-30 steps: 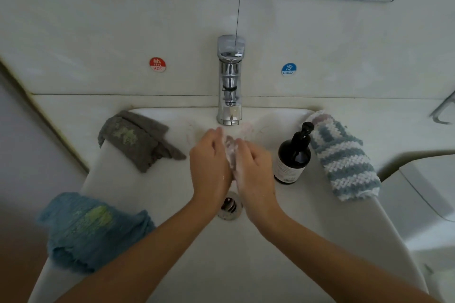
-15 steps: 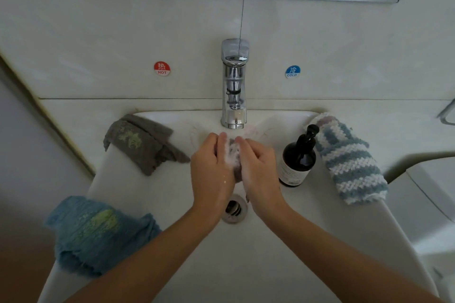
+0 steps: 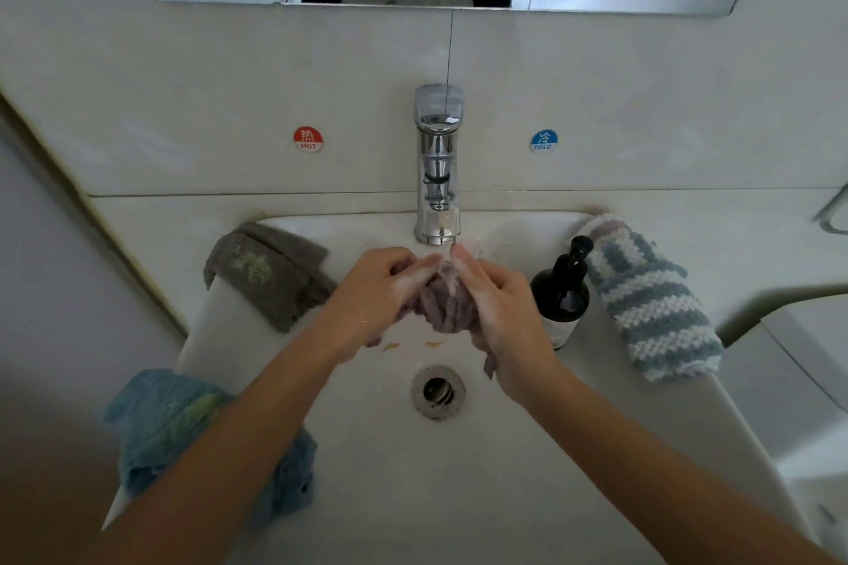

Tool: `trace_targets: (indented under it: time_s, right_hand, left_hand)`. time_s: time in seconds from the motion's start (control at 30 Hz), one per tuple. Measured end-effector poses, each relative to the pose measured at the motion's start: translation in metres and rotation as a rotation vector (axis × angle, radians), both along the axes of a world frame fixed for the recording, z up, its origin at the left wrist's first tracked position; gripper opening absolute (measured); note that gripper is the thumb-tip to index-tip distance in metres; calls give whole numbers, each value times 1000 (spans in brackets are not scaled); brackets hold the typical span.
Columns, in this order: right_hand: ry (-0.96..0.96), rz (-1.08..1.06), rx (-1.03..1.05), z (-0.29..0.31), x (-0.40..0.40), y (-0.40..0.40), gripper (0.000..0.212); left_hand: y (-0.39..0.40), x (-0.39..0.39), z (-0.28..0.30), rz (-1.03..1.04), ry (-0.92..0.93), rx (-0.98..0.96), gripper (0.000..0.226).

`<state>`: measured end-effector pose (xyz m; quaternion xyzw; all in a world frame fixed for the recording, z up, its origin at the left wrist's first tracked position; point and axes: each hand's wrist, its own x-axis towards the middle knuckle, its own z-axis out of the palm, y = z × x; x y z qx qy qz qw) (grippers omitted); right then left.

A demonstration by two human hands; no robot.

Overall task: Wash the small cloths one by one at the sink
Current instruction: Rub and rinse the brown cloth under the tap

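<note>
- At the far left, a crumpled blue terry cloth with a yellow-green stain [image 3: 183, 431] hangs over the front-left rim of the white ceramic sink [image 3: 596, 450]. It looks limp and light, and judging by how it drapes it could slide off the edge if brushed by the forearm passing above it.
- Behind it, a folded grey-brown cloth with a pale green smear [image 3: 270, 273] lies on the back-left rim, just beside the left hand [image 3: 376, 294]. It seems dry and easy to pinch by a corner.
- Over the basin, below the chrome tap [image 3: 438, 161], the left hand grips one side of a bunched mauve ribbed cloth [image 3: 443, 303], its fingers [image 3: 413, 278] curled into the folds and coated in suds.
- The mauve cloth sits between both hands, above the round metal drain [image 3: 438, 390]. It is soft, soaked and soapy, so probably heavier than it looks and slippery; a full-handed hold on the gathered bulk should serve better than a pinch at the trailing ends.
- The right hand [image 3: 504, 312] clamps the other side, its fingers wrapped over the bundle, with a tail of cloth hanging under the palm.
- Just right of that hand stands a dark glass pump bottle [image 3: 562, 289], close enough to be knocked by a wide rubbing stroke.
- Beyond it, a blue-and-white striped knitted cloth [image 3: 651, 298] lies along the right rim, touching or almost touching the bottle.
- Open room lies mostly toward the front of the basin, around the drain; the sides are crowded.
</note>
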<state>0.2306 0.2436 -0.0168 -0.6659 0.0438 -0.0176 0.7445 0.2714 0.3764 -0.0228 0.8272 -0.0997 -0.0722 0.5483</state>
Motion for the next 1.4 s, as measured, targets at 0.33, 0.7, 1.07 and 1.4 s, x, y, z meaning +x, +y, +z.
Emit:
trace_targets:
  time_s: [0.33, 0.7, 1.07, 1.4]
  right_hand:
    - [-4, 151, -247, -1, 5, -22, 7]
    - [-107, 10, -277, -18, 12, -22, 11]
    - [-190, -137, -359, -33, 24, -28, 21]
    - [-260, -371, -405, -27, 21, -28, 44]
  left_hand:
    - [45, 6, 14, -315, 165, 158, 13]
    - [42, 9, 8, -250, 87, 287, 10]
    - [10, -5, -2, -94, -71, 89, 15]
    - [-13, -19, -12, 10, -210, 108, 19]
